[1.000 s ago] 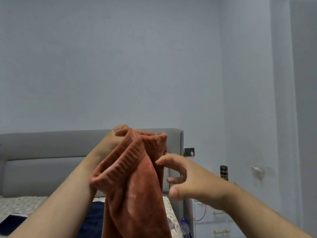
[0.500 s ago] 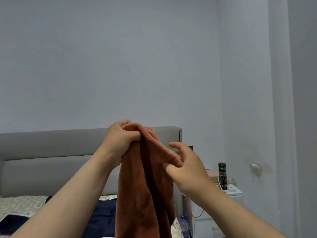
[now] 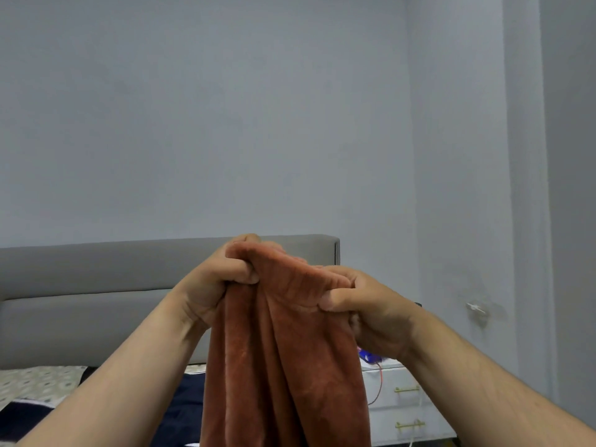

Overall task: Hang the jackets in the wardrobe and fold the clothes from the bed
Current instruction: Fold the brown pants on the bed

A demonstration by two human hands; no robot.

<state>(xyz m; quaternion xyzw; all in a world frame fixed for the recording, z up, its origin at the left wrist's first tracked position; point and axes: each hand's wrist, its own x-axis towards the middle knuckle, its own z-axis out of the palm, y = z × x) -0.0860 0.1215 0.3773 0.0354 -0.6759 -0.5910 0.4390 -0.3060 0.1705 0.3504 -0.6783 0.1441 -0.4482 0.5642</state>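
A rust-orange fleece garment (image 3: 283,366) hangs in front of me, held up at chest height above the bed. My left hand (image 3: 216,282) grips its top edge on the left, fingers curled into the cloth. On the right, my right hand (image 3: 364,311) pinches the same top edge between thumb and fingers. The garment's lower part runs out of the frame at the bottom. A dark navy piece of clothing (image 3: 180,404) lies on the bed behind it, partly hidden by my arms.
The bed has a patterned sheet (image 3: 35,382) and a grey padded headboard (image 3: 96,285). A white bedside cabinet (image 3: 406,404) with gold handles stands right of the bed against the wall, a red cable hanging over it.
My right hand has closed onto the garment's top edge, having reached toward it with open fingers a second ago. The bunched ribbed hem has been drawn out flatter between both hands.
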